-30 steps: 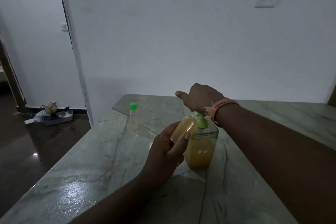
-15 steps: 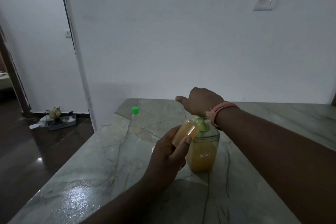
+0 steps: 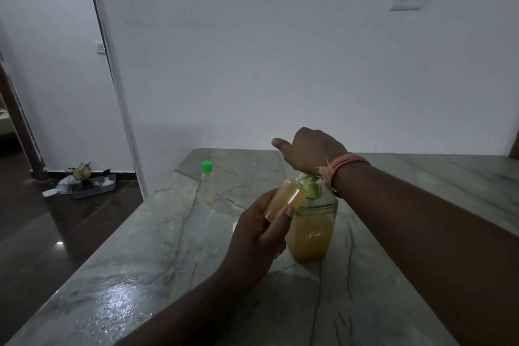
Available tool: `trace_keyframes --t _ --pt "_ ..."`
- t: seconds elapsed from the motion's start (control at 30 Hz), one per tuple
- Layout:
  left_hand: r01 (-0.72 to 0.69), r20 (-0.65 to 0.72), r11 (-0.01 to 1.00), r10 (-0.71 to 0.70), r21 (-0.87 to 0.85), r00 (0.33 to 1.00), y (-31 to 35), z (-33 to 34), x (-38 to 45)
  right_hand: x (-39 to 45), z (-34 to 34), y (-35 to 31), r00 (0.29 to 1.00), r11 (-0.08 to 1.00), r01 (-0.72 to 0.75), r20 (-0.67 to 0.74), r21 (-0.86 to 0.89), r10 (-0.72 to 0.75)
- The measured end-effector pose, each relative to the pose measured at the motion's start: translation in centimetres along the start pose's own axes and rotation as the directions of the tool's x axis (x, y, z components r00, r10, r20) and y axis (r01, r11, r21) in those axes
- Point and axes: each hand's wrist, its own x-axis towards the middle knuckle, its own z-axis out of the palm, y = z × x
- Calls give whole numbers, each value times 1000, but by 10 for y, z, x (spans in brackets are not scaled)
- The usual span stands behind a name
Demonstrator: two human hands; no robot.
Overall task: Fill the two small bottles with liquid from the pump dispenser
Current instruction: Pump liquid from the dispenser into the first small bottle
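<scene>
— Marble table [image 3: 168, 247], dim room: left hand [image 3: 252, 230] grips a tilted bottle [image 3: 285, 202] at the dispenser [image 3: 314, 230], right hand [image 3: 311, 152] on the pump [image 3: 309, 184], fingers hidden. Second bottle [image 3: 207, 182] stands capped, far left.

— Risk?

— Nearly full, apparently; another stroke could overflow, or spout and mouth misalign.

Dim, bluish pic w/ grainy shadows; soft glare patch on marble table [image 3: 118, 298] at near-left; wide-angle bending of door frame [image 3: 112, 70] beyond it.

The pump dispenser [image 3: 314, 222] bears a small label, its print illegible.
</scene>
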Motion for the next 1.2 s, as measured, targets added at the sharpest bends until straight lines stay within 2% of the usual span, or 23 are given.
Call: trace_keyframes --t 0.13,0.4,0.53,0.8,0.93,1.07,1.2 --pt "-3 -14 1000 3 14 1000 -2 0 2 1 6 3 999 999 -31 18 43 30" --pt "-5 -3 1000 5 5 1000 1 1 1 -1 0 -1 999 1000 -6 42 -25 7" --pt "-10 -4 1000 10 6 1000 -2 2 3 -2 2 1 1000 1000 -11 -5 26 12" --pt "-10 -5 1000 10 18 1000 0 0 0 -9 -3 -5 999 998 -27 30 -53 29" --pt "-3 -14 1000 3 6 1000 0 1 0 -4 -2 -4 999 999 -4 40 -34 5" --pt "-18 -15 1000 18 12 1000 -2 2 2 -1 5 1 999 998 -44 28 45 43" --pt "-25 -20 1000 26 6 999 0 1 0 -4 3 0 998 998 -56 39 37 55"
